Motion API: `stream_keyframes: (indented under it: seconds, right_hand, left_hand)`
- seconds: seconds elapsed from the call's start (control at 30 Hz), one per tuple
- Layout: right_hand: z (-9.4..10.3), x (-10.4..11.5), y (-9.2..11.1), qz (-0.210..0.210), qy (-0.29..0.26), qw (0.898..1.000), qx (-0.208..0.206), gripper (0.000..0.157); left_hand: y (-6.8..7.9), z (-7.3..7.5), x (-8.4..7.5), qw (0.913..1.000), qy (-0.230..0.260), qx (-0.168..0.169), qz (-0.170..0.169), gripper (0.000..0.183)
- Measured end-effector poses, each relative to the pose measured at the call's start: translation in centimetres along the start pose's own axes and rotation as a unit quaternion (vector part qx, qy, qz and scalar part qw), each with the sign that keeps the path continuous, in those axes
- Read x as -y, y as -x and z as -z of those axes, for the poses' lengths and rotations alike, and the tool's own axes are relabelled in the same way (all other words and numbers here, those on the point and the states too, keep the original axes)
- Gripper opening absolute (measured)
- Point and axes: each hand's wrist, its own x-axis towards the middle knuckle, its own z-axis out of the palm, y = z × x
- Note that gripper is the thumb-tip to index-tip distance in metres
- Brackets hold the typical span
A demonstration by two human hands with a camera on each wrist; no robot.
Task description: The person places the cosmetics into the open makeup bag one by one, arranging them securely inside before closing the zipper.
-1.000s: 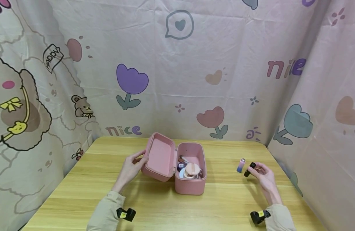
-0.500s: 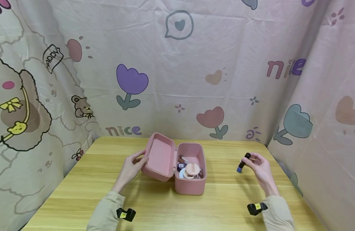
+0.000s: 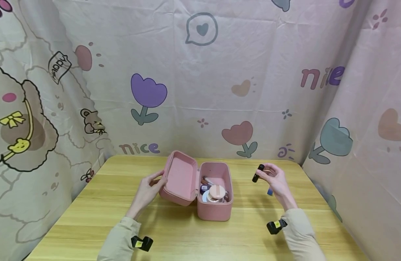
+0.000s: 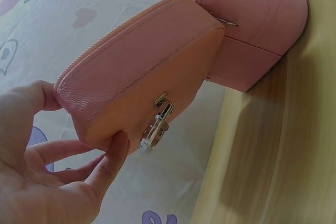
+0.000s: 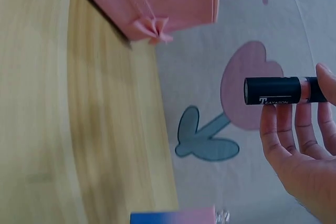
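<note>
I watch the left hand [image 3: 147,192] pinch the tilted lid [image 3: 181,176] of the pink case [image 3: 215,211] between thumb and fingers. The right hand [image 3: 278,181] grips 1 black tube [image 5: 273,91] in thumb and bent fingers, above the table [image 3: 246,232], right of the case. I see the blue-and-pink tube [image 5: 173,217] near that hand.

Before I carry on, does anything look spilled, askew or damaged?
Nothing looks spilled or damaged. The lid of the pink case tilts, but the left hand holds it; the cosmetics inside lie jumbled.
</note>
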Motion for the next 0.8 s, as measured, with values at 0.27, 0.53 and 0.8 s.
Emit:
stream_keyframes:
  seconds: [0.27, 0.53, 0.8]
  right_hand:
    - [-2.1, 0.2, -1.5, 0.005, -0.022, 1.0, 0.021, 0.021]
    - [-3.8, 0.5, -2.9, 0.006, -0.019, 0.999, 0.038, 0.02]
    - [-5.7, 0.6, -4.3, 0.018, -0.038, 0.997, 0.059, 0.021]
  left_hand:
    - [0.0, 0.0, -0.1, 1.0, -0.005, 0.001, 0.003, 0.05]
    - [0.1, 0.0, -0.1, 1.0, -0.004, 0.002, 0.003, 0.05]
    - [0.0, 0.0, -0.1, 1.0, -0.006, 0.004, 0.0, 0.05]
